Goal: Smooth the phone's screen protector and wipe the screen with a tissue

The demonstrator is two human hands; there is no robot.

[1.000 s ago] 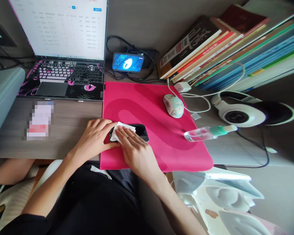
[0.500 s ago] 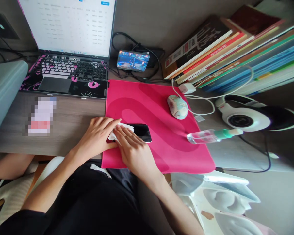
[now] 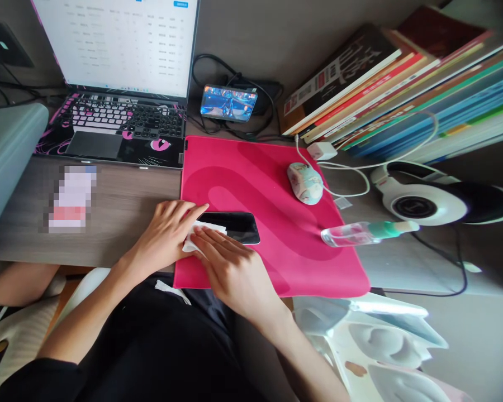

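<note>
Looks like the bare right hand point(image 3: 242, 279) and folded white tissue point(image 3: 188, 243) under it have slid a bit closer to the body since half a second ago. Biggest first: grey-brown wood-grain desk point(image 3: 113, 209), then a bright pink rectangular mat point(image 3: 260, 176) on top. Bare left hand point(image 3: 167, 230) has its fingers slightly apart, index tip right by the far-left corner of a slim black-screened phone point(image 3: 243, 224); thumb's hidden, so can't tell if it's gripping. Phone's flat on the mat, near-left area. Right fingers are together, holding the tissue down over the phone's near-left corner.
</note>
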